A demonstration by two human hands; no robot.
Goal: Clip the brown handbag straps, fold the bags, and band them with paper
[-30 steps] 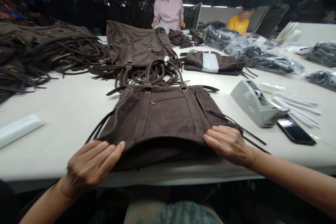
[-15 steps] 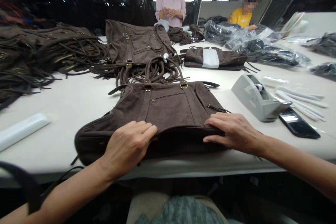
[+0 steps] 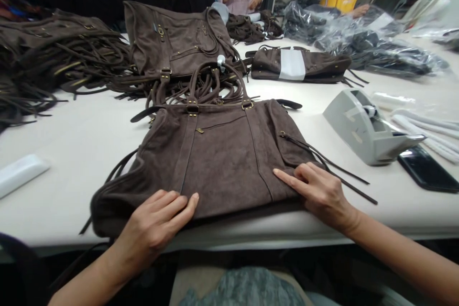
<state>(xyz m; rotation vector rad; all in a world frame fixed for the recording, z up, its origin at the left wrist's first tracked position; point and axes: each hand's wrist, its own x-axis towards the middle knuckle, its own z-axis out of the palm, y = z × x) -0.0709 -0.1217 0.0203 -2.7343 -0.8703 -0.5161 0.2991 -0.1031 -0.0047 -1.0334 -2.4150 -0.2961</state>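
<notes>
I am watching both hands pressing flat on a brown suede bag (image 3: 218,153) lying at the near edge of the white surface (image 3: 71,148), handles pointing away from me. The left hand (image 3: 158,222) is resting with fingers (image 3: 179,202) spread and open on the bag's bottom left corner, gripping nothing; the right hand (image 3: 319,191) is lying likewise open on the bottom right corner, forefinger stretched out over the seam. The bag's lower hem is sitting right at the surface's lip (its left corner is already sagging), so I judge a careless push could be sending it sliding into the lap below, and the loose thin straps (image 3: 326,162) trailing toward the grey tape dispenser (image 3: 366,129) could be snagging it. The bag's underside is hidden, and the dark phone (image 3: 426,169) is running off the frame's right side.
</notes>
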